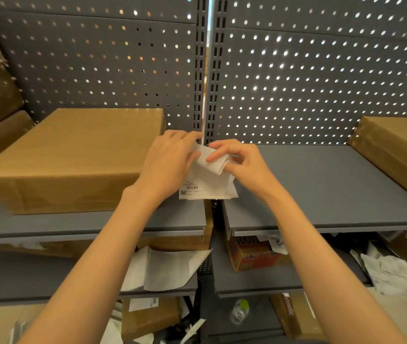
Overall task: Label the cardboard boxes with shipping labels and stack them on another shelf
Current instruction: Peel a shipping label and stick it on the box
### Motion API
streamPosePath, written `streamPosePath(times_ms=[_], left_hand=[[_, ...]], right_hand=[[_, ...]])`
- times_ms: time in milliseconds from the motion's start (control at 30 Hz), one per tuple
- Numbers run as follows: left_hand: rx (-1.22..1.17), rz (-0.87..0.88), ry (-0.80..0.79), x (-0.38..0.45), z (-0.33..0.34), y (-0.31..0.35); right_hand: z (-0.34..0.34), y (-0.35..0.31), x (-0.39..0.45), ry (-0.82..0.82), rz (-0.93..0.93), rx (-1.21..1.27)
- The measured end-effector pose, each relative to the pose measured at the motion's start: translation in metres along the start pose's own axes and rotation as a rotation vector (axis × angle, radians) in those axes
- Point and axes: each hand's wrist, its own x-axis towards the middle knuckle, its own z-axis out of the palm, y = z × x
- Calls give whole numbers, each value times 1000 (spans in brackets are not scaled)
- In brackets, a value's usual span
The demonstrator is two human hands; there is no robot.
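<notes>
Both hands work a small stack of shipping labels (207,180) at centre frame: the left hand (170,160) grips the stack, while the right hand (242,162) pinches a curled-back corner. Peel slowly along that edge so the sticker lifts off without tearing, then carry it to the unlabelled cardboard box (73,155) at left.

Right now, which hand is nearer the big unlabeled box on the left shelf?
Left. The left hand hangs just off the box's right edge, gripping the label stack; the right hand is farther right.
</notes>
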Motion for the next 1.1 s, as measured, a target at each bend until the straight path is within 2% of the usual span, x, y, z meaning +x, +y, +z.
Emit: streamPosePath(times_ms=[133,333,433,633,767,900,1000,1100], left_hand=[[18,28,67,0,0,0],[7,25,280,1,-1,0],[-1,-10,385,2,-2,2],[25,7,516,8,-1,8],[-9,53,472,7,3,9],[-90,168,293,1,12,12],[-171,152,135,-2,18,15],[-218,85,69,0,19,13]], right_hand=[[-3,0,0,-29,35,86],[-4,6,5,254,132,176],[-6,0,7,339,131,215],[-1,-2,5,320,86,90],[-1,0,7,363,122,50],[-2,-1,6,306,236,69],[-4,3,5,280,234,64],[-8,6,5,297,287,134]])
